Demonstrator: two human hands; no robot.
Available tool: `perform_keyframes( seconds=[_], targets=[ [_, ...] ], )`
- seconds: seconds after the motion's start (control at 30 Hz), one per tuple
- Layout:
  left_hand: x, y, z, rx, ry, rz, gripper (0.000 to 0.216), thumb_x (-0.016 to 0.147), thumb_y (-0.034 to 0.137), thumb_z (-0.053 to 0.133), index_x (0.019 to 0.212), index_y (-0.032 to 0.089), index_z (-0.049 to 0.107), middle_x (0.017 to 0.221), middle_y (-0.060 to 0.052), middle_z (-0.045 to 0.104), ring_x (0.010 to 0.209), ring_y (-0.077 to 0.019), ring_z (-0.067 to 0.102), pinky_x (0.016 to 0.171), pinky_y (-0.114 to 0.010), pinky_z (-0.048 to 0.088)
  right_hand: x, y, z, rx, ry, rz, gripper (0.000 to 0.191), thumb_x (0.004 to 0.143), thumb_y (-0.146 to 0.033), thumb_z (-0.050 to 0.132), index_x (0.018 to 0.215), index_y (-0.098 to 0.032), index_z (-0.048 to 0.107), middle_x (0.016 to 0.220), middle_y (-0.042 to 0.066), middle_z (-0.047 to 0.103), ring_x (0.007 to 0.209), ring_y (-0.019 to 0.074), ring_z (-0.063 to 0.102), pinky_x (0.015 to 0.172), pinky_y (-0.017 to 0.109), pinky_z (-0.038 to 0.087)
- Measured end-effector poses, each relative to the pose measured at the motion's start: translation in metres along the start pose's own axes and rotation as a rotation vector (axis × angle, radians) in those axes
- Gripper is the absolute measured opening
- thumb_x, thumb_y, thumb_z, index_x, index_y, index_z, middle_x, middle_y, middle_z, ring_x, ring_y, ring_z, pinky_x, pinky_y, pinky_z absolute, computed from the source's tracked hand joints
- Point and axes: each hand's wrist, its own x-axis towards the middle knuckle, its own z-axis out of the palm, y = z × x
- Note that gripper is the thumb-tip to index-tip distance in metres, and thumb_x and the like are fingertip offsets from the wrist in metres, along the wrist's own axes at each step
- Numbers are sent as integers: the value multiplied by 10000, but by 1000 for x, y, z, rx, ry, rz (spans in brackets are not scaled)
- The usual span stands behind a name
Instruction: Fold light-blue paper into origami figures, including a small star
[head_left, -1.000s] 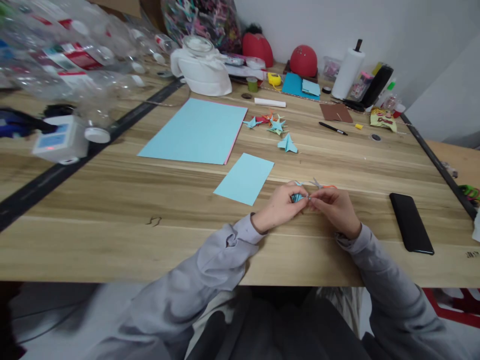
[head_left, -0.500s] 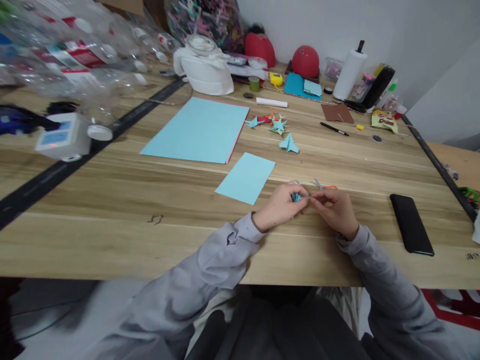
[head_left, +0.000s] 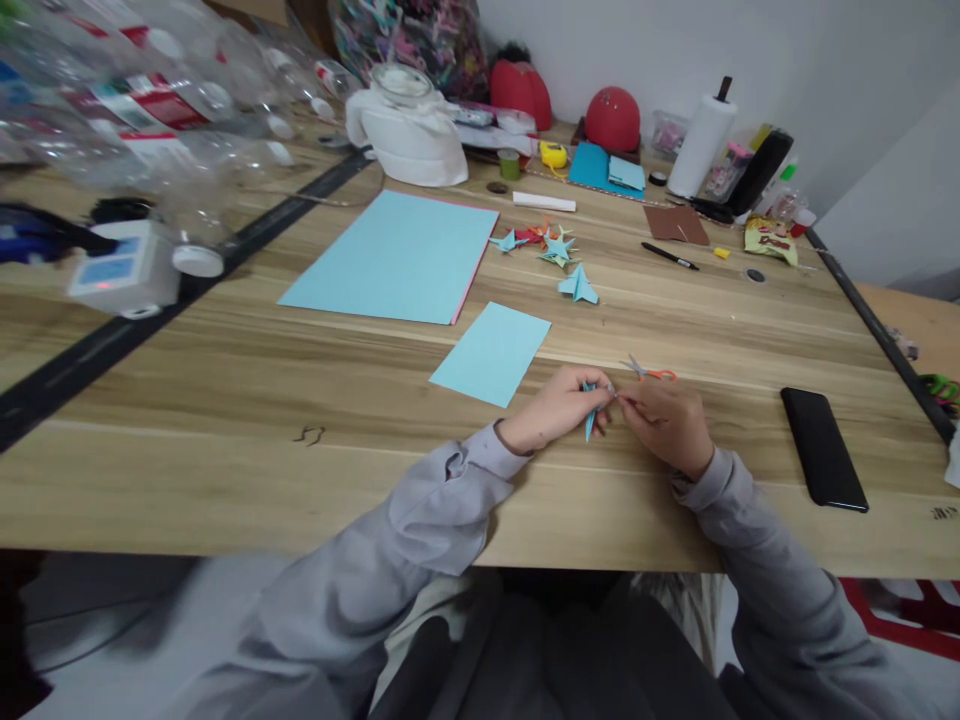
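My left hand [head_left: 559,405] is closed round a small blue folded paper [head_left: 590,418], seen nearly edge-on and partly covered by the fingers. Its lower point sticks out below the thumb. At the other end, my right hand [head_left: 667,420] pinches the paper's small pale tip, fingertips meeting those of the left. Just beyond the hands lie open scissors [head_left: 651,371] with orange handles. A blue rectangular sheet [head_left: 493,352] rests flat to the left of my left hand. Further back sits a finished-looking blue paper plane [head_left: 578,284].
Several small folded paper figures [head_left: 556,247] cluster behind the plane. A large blue sheet [head_left: 397,255] over a pink one lies back left. On the right is a black phone [head_left: 823,448]; a black pen [head_left: 669,256] lies further back. Plastic bottles [head_left: 172,130] are piled at the left.
The folded paper has turned in my left hand, from showing a broader face to a narrow edge pointing down. My right hand has rolled slightly, its back now more upward.
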Motion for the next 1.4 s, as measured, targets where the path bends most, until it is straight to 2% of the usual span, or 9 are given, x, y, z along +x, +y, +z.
perform_keyframes(
  seconds=[0.2,0.53,0.77,0.9,1.0,1.1,1.17,1.27,1.4],
  targets=[
    [-1,4,1,-164,4,-84,122,776,136,545,663,135,589,517,-11,612,445,-114,586,437,-212,486,0,1,-2,-115,-35,-100,214,919,-145,530,786,-197,689,684,31,689,607,129,587,616,245,440],
    [-1,3,1,-143,9,-70,125,782,125,544,669,135,598,497,8,596,432,-90,569,430,-180,469,-5,5,-1,-144,-152,-11,264,943,-198,495,802,-228,717,751,59,712,692,163,619,676,294,453],
    [-1,3,2,-222,26,-99,189,800,169,593,617,125,583,523,-4,577,451,-100,564,426,-205,482,-2,1,-3,-296,-76,-245,271,948,-135,497,784,-201,702,750,49,713,642,143,579,650,292,419],
    [-1,2,3,-188,33,-102,190,810,124,540,625,128,581,510,3,569,435,-97,551,420,-205,478,-2,0,-3,-334,-120,-239,264,950,-133,487,803,-199,696,743,44,717,637,146,581,658,302,420],
    [-1,1,2,-138,25,-75,193,820,125,530,633,133,577,511,9,574,430,-88,552,427,-192,473,-4,-2,-2,-283,-167,-145,239,930,-144,505,803,-208,697,735,49,715,644,153,597,668,308,438],
    [0,1,1,-80,16,-29,187,840,149,536,657,137,576,519,12,583,434,-84,556,444,-189,473,-6,-2,-1,-159,-115,57,169,881,-175,547,854,-207,710,756,62,729,681,171,639,675,308,477],
    [-1,1,1,-28,12,11,187,856,169,536,675,140,574,521,13,582,448,-88,565,458,-192,474,-5,-1,0,-1,-65,262,163,863,-206,557,886,-195,719,767,65,742,677,170,664,647,293,503],
    [-2,1,0,100,11,108,171,865,187,546,702,144,573,531,23,573,477,-83,570,481,-179,466,-2,2,-1,314,-85,532,193,868,-301,583,780,-184,709,698,48,732,612,153,661,582,268,514],
    [-4,2,0,276,-11,253,202,886,214,528,701,152,578,557,29,558,488,-77,553,498,-185,453,3,4,-3,624,-176,675,321,818,-480,666,696,-183,683,633,24,707,575,136,644,564,260,527]
  ],
)
